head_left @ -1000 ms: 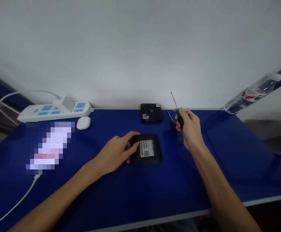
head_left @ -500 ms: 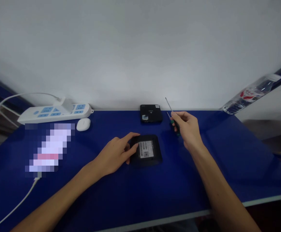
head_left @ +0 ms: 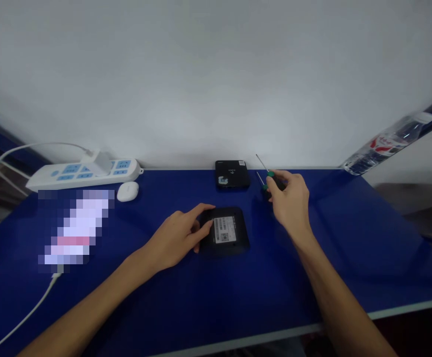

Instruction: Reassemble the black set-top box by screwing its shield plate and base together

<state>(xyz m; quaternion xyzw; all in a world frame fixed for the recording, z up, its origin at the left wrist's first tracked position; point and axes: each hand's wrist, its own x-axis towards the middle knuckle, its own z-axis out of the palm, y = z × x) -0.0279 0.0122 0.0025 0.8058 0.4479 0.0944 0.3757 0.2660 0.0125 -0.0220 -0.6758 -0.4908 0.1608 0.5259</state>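
Observation:
A flat black set-top box (head_left: 243,230) lies label side up on the blue table. My left hand (head_left: 179,237) grips its left side, thumb on the top beside the white label and index finger along the far edge. To the right, my right hand (head_left: 290,196) is closed around the dark handle of a screwdriver (head_left: 271,174) with a green collar, its thin shaft pointing up and to the left. A second screwdriver (head_left: 260,179) shows just below it, its handle partly hidden by my fingers; whether it is also held I cannot tell.
Another black box (head_left: 232,174) stands by the wall. On the left are a white power strip (head_left: 127,171) with a plugged-in charger, a white rounded case (head_left: 128,191), a blurred-out phone (head_left: 82,223) and its cable (head_left: 33,312). A water bottle (head_left: 387,144) stands at the far right.
My right hand has shifted slightly right and its grip on the screwdriver has changed, so the green collar now shows and the shaft tip sits a little lower. My left hand and the box stay put.

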